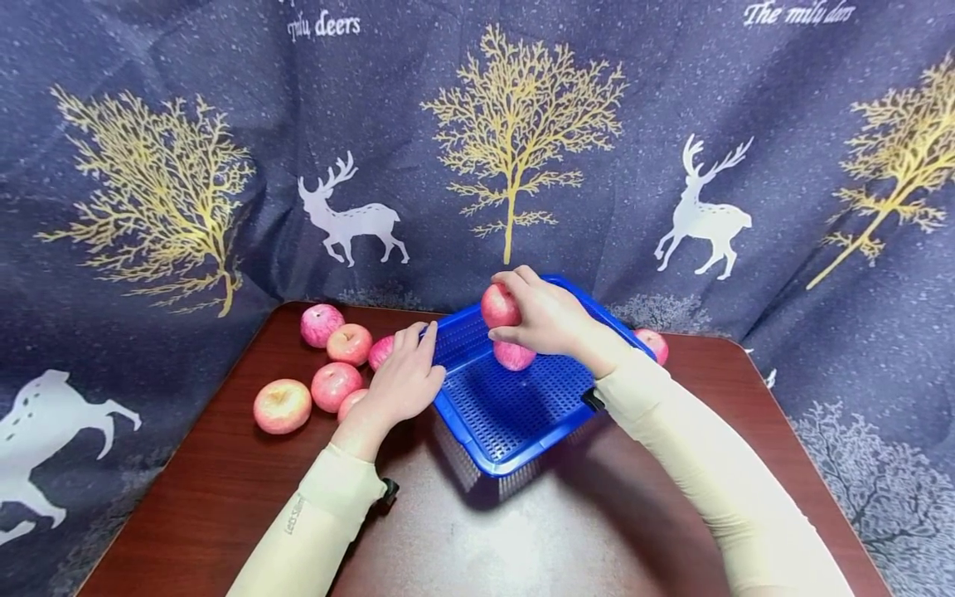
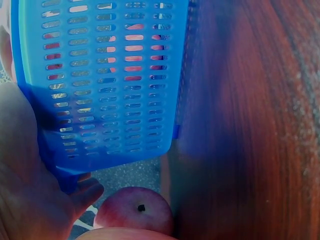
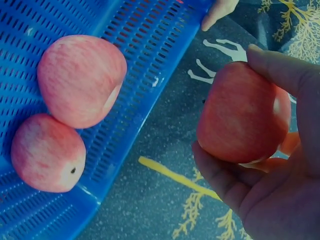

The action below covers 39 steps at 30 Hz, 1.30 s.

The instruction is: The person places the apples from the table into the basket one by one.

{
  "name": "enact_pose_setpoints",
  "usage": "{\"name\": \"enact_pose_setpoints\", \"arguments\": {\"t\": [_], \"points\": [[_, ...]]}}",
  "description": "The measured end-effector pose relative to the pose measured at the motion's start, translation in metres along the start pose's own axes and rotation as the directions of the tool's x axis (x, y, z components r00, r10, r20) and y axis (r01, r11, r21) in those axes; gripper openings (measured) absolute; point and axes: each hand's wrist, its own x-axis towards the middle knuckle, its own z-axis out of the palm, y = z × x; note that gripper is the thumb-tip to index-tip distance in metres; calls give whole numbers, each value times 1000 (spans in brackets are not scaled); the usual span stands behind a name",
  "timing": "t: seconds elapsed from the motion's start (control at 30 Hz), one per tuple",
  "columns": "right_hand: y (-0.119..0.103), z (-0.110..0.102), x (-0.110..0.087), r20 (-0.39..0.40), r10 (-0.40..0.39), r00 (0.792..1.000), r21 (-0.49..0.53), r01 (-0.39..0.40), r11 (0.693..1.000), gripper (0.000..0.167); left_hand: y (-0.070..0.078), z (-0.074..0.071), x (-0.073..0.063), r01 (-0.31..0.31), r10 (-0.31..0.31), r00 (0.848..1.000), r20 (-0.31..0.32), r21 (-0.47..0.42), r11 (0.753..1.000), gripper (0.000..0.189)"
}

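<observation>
A blue plastic basket [image 1: 498, 466] with slotted walls sits near the back of the table. My left hand [image 1: 406, 373] grips its left rim, with thumb and fingers on either side of the edge. My right hand [image 1: 548, 319] holds a red apple [image 3: 245, 112] between thumb and fingers, raised above the basket. Two more apples lie in the basket, a larger apple [image 3: 82, 80] and a smaller apple [image 3: 48, 152] against it. From the head view only one basket apple [image 1: 513, 356] shows, partly covered by the held one.
Several apples lie on the brown table [image 1: 194, 497] left of the basket, among them a yellowish apple [image 1: 282, 406] and a pink apple [image 1: 322, 325]. Another apple [image 1: 653, 345] sits behind my right forearm. A dark cloth [image 1: 462, 166] with deer and trees hangs behind the table.
</observation>
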Motion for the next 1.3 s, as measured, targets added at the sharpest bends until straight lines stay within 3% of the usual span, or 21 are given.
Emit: {"name": "enact_pose_setpoints", "arguments": {"t": [0.3,0.63,0.97,1.3], "points": [[-6,13,12,87,-76,993,-11,77,997,81,2,0,0,9,-9,1000,11,1,1000,77],[-13,31,21,177,-19,984,-41,26,999,83,2,-1,1,8,-8,1000,12,-4,1000,78],[-12,45,25,224,-82,971,-35,92,995,84,3,-4,1,15,-15,999,30,0,1000,76],[-16,61,26,274,-108,956,-113,143,983,83,1,-3,0,15,-15,999,28,5,1000,75]]}}
